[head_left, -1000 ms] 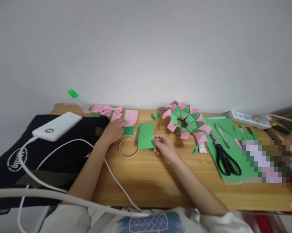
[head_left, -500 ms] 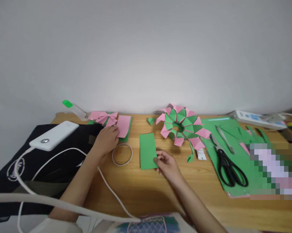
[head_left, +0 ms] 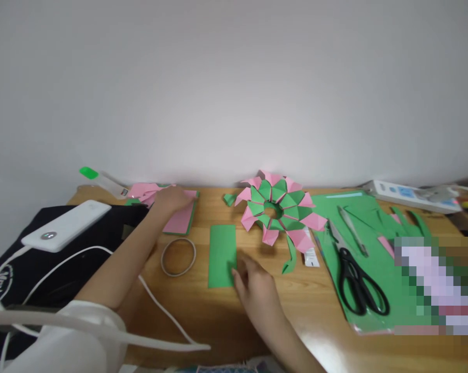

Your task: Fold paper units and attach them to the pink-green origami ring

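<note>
My left hand (head_left: 171,199) reaches over the pink paper stack (head_left: 179,221), which has green sheets under it. Its fingers point away and are hidden behind the back of the hand. Close to it lies a folded pink paper bow (head_left: 142,191). A green paper rectangle (head_left: 222,255) lies flat on the table. At its right edge is my right hand (head_left: 255,285), fingers loosely bent and the thumb apart from them, with nothing gripped. Beyond that hand stands a ring of folded pink and green paper (head_left: 273,210), with a green strip (head_left: 290,259) hanging from its front.
Black scissors (head_left: 360,287) and tweezers (head_left: 352,230) lie on a green paper pack (head_left: 323,207) at right. A hair-tie-like ring (head_left: 178,257) lies front left. A white power bank (head_left: 66,225) rests on dark cloth, its cable (head_left: 164,311) crossing the table. A power strip (head_left: 412,196) sits behind.
My left hand has moved from the stack's left edge onto its far part. My right hand has let go of the green rectangle, which now lies flat. The view has shifted slightly.
</note>
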`<action>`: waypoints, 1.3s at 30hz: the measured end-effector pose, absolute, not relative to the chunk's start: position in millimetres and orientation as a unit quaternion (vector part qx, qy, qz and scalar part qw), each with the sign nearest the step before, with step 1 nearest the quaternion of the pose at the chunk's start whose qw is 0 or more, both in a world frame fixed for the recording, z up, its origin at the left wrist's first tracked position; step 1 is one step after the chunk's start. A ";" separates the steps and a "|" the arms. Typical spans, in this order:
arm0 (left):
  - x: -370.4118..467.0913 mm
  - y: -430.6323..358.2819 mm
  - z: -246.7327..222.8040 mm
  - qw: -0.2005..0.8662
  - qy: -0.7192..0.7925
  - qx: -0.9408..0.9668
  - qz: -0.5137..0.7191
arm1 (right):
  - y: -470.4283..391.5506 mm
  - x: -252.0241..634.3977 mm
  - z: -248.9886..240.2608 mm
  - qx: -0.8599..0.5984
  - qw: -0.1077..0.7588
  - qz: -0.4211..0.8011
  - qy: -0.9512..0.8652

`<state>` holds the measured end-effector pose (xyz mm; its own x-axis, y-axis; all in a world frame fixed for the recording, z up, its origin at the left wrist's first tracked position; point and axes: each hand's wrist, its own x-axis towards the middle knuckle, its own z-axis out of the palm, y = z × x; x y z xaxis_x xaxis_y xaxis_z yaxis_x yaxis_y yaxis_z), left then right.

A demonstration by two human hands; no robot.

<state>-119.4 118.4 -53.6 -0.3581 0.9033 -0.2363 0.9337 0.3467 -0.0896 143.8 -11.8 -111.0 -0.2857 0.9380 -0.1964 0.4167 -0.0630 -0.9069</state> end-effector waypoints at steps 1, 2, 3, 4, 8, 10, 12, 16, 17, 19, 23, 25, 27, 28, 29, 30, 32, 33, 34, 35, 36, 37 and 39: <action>-120.2 119.7 -53.2 0.081 0.824 0.549 -0.111 | -10.7 141.9 -104.1 -0.537 0.257 0.466 -0.654; -120.7 120.1 -52.9 0.087 0.830 0.538 -0.118 | -8.2 137.1 -97.4 -0.532 0.251 0.449 -0.673; -120.8 119.8 -52.7 0.090 0.835 0.529 -0.123 | -3.9 129.2 -91.4 -0.519 0.249 0.440 -0.689; -120.4 119.3 -52.7 0.093 0.837 0.525 -0.125 | 2.2 118.3 -86.6 -0.502 0.249 0.436 -0.704; -117.0 118.0 -54.4 0.093 0.843 0.514 -0.126 | 38.6 59.1 -84.0 -0.465 0.259 0.424 -0.733; -115.9 118.2 -55.8 0.090 0.847 0.509 -0.125 | 57.6 32.4 -90.2 -0.477 0.263 0.414 -0.729; -115.8 118.6 -57.0 0.089 0.848 0.508 -0.126 | 72.4 13.6 -97.5 -0.487 0.271 0.403 -0.726; -117.6 119.7 -57.3 0.095 0.840 0.518 -0.129 | 84.9 -3.1 -108.7 -0.487 0.284 0.377 -0.735; -118.2 120.3 -56.9 0.098 0.837 0.523 -0.130 | 85.1 -4.6 -110.5 -0.485 0.285 0.370 -0.740; -119.0 121.8 -55.6 0.106 0.831 0.530 -0.133 | 83.8 -6.0 -112.8 -0.479 0.283 0.355 -0.751; -119.0 125.2 -52.7 0.116 0.831 0.525 -0.139 | 82.0 -4.2 -112.7 -0.464 0.256 0.334 -0.779; -119.2 126.5 -52.0 0.120 0.831 0.524 -0.143 | 82.3 -2.3 -110.4 -0.456 0.229 0.325 -0.796; -120.0 127.5 -52.5 0.126 0.828 0.526 -0.147 | 81.8 -0.9 -107.0 -0.445 0.193 0.317 -0.815; -120.5 127.9 -53.2 0.128 0.827 0.527 -0.148 | 80.9 -0.4 -105.0 -0.438 0.174 0.312 -0.825; -121.1 128.2 -54.1 0.129 0.826 0.529 -0.149 | 79.6 -0.2 -103.0 -0.431 0.155 0.307 -0.834; -121.6 128.4 -55.1 0.129 0.825 0.530 -0.149 | 78.0 -0.1 -101.0 -0.424 0.140 0.302 -0.842; -122.8 128.8 -56.7 0.128 0.822 0.534 -0.149 | 75.1 0.0 -97.3 -0.415 0.117 0.291 -0.854; -123.7 129.1 -57.0 0.128 0.820 0.537 -0.150 | 74.3 0.1 -95.8 -0.413 0.109 0.287 -0.857; -124.7 129.5 -56.7 0.128 0.818 0.540 -0.153 | 74.0 0.2 -94.6 -0.412 0.102 0.283 -0.860; -126.1 130.2 -55.8 0.130 0.815 0.542 -0.157 | 74.4 0.3 -93.7 -0.413 0.096 0.280 -0.861; -127.8 131.1 -54.2 0.133 0.811 0.545 -0.163 | 75.3 0.5 -93.1 -0.414 0.092 0.277 -0.862; -129.8 132.3 -51.9 0.139 0.806 0.549 -0.171 | 76.6 0.7 -92.7 -0.414 0.088 0.274 -0.863; -134.3 135.1 -46.1 0.154 0.789 0.564 -0.189 | 79.3 1.0 -92.7 -0.415 0.084 0.267 -0.866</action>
